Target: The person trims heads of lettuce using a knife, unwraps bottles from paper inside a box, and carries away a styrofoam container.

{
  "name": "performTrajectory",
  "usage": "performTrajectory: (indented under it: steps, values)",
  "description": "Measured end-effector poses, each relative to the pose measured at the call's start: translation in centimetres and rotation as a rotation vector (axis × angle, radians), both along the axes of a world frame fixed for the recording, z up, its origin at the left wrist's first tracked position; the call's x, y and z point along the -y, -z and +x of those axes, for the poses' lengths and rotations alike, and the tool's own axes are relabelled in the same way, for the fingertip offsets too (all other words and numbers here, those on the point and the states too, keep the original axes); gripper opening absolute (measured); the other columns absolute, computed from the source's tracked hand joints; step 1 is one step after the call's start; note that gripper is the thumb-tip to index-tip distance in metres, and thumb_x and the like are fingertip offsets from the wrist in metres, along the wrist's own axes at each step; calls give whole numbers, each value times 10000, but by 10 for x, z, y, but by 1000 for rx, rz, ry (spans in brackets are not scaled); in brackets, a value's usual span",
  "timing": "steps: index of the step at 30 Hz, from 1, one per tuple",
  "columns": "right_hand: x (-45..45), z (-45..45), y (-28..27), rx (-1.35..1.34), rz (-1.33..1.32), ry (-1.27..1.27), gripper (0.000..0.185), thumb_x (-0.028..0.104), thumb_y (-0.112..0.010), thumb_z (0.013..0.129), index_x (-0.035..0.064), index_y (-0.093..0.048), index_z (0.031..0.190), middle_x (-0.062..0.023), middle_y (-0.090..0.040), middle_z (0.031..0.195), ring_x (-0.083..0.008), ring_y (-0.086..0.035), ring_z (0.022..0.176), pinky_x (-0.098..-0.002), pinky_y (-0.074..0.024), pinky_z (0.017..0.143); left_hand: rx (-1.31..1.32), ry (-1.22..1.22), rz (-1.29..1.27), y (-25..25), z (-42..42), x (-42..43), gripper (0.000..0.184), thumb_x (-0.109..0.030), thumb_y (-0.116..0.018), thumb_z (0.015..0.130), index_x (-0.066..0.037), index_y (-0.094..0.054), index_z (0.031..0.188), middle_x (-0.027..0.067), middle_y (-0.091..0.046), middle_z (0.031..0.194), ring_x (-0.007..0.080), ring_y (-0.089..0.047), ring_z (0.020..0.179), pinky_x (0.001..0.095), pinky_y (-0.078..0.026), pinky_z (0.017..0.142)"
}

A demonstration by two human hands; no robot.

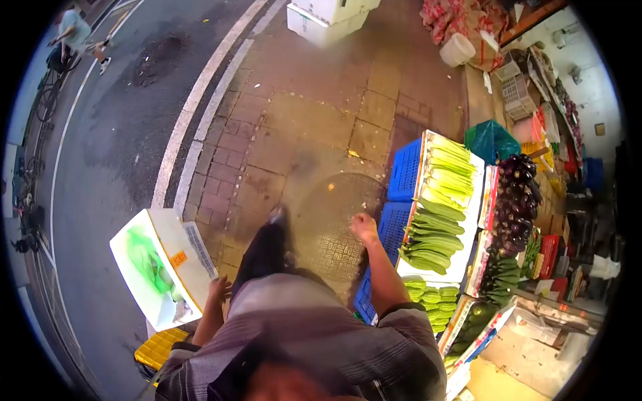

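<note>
Near the lower left, my left hand [219, 289] hangs beside a white foam box [190, 267] that holds a green plastic bag [147, 260]; its fingers are partly bent and too small to read clearly. My right hand [364, 228] is out in front of me over the pavement, fingers curled in, close to the blue crates [394, 224] of the vegetable stand. Whether it holds anything cannot be made out. On those crates lie long green gourds [435, 234] and paler green vegetables [451, 167].
Eggplants [518, 194] and cucumbers [501, 281] lie farther right. White foam boxes [328, 20] stand ahead on the pavement. A yellow crate [160, 347] is at the lower left. A person [73, 33] is across the road near bicycles.
</note>
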State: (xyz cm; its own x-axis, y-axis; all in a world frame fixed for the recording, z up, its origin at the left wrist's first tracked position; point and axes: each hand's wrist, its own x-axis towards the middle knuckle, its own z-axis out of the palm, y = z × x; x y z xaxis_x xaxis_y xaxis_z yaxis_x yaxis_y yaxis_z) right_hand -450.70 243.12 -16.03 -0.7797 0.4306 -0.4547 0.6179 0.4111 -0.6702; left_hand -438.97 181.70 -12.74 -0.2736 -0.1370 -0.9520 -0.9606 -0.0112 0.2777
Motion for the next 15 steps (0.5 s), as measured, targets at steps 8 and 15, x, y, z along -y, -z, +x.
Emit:
performTrajectory:
  steps: [8, 15]
  values:
    - [-147, -47, 3, 108, 103, 23, 234, 240, -632, 876, 31, -614, 773, -38, -588, 665, -135, -544, 540, -338, -446, 483, 83, -200, 217, 97, -275, -102, 323, -301, -593, 927, -66, -535, 1141, 95, -543, 825, 235, -524, 641, 380, -429, 527]
    - [-260, -62, 11, 261, -269, 611, 235, 265, -588, 901, 34, -629, 883, -54, -579, 649, -168, -595, 500, -291, -387, 368, -506, 275, 19, -11, -667, -405, 327, -299, -576, 948, -48, -588, 1157, 74, -649, 902, 176, -616, 693, 307, -477, 553]
